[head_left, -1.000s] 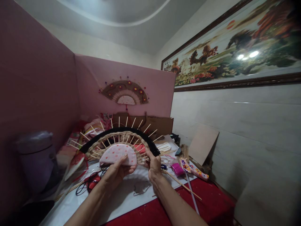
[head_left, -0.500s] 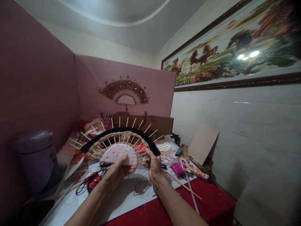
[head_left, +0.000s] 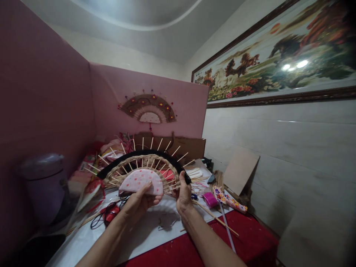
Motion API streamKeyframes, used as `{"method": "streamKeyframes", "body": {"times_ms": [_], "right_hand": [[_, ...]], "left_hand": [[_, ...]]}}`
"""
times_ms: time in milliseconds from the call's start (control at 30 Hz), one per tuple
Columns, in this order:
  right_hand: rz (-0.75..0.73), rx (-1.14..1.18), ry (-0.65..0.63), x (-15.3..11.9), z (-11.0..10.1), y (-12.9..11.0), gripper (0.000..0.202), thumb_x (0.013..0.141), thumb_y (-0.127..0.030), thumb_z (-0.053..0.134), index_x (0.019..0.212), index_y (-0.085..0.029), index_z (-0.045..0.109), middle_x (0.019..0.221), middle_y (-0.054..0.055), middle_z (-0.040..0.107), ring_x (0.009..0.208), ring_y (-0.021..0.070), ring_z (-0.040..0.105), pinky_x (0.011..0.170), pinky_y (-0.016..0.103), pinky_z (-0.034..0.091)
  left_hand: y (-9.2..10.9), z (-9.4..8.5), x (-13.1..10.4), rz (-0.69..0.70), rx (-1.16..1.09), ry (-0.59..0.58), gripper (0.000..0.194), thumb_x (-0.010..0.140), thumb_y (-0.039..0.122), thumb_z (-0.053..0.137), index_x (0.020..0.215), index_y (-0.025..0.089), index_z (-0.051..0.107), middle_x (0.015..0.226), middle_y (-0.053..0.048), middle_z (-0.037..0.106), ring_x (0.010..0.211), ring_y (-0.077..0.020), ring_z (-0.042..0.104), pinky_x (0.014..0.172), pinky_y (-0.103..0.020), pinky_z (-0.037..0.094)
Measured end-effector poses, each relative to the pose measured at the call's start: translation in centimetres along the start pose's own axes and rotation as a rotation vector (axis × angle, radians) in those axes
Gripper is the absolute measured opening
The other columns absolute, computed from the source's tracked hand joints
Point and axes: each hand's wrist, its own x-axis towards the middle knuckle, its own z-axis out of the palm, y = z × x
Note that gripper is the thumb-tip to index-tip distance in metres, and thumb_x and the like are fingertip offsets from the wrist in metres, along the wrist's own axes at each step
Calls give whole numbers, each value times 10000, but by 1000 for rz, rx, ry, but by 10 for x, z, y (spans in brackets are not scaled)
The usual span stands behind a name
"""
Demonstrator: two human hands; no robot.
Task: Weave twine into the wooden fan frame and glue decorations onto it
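A half-round woven fan (head_left: 119,168) is held up above the table, its thin wooden sticks spreading past a black woven outer band (head_left: 147,152). At its base sits a pink half-circle of cloth with red dots (head_left: 139,181). My left hand (head_left: 143,196) is closed on this padded base, thumb in front and fingers behind. My right hand (head_left: 183,193) grips the fan's right end, with the thumb up against the black band and the other fingers partly hidden behind. Beneath the fan, black cord (head_left: 100,218) lies loosely by a red object.
A finished-looking fan (head_left: 150,109) hangs on the pink partition. White sheeting (head_left: 139,237) and red cloth (head_left: 250,233) cover the table. To the right are a magenta roll (head_left: 210,199), a flowered piece (head_left: 230,200) and loose sticks. A lidded bin (head_left: 44,189) stands left.
My right thumb has lifted and now points upward along the black band's end. The fan has barely shifted, and my left hand keeps the same hold.
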Motion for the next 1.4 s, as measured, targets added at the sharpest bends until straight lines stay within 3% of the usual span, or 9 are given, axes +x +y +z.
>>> {"method": "streamKeyframes", "body": {"times_ms": [300, 467, 667, 833, 1400], "right_hand": [[-7, -43, -21, -1, -1, 0, 561, 643, -716, 614, 608, -162, 534, 481, -22, 540, 340, 57, 420, 319, 174, 272], [55, -16, -80, -1, -1, 0, 571, 635, -723, 613, 594, -163, 503, 444, -47, 480, 328, 44, 368, 326, 173, 240], [34, 37, -213, -2, -1, 2, 479, 550, -543, 777, 672, -184, 485, 470, -85, 436, 374, 50, 377, 330, 161, 218], [-45, -89, -297, -2, -2, 9, 417, 552, -438, 798, 730, -176, 527, 504, -83, 474, 374, 46, 360, 325, 165, 229], [-110, -148, -355, -4, -4, 13, 405, 685, -541, 683, 715, -166, 534, 567, -29, 561, 394, 42, 381, 347, 159, 248]], "left_hand": [[0, -1, 0, 2, 1, -21, 187, 869, 212, 540, 894, 38, 604, 706, -168, 706, 579, -181, 679, 552, -242, 571], [1, -1, 1, 25, 16, -10, 180, 870, 207, 537, 857, 42, 607, 697, -166, 708, 583, -174, 679, 568, -240, 572], [8, 2, -2, 69, -34, 42, 111, 862, 169, 535, 826, 77, 585, 634, -127, 696, 569, -184, 680, 569, -257, 576], [12, 0, -1, 101, -44, 73, 84, 842, 161, 557, 811, 85, 573, 643, -130, 699, 559, -186, 678, 542, -255, 572], [15, -3, -1, 128, -33, 39, 131, 887, 169, 490, 814, 93, 567, 636, -135, 697, 576, -177, 678, 573, -250, 573]]}}
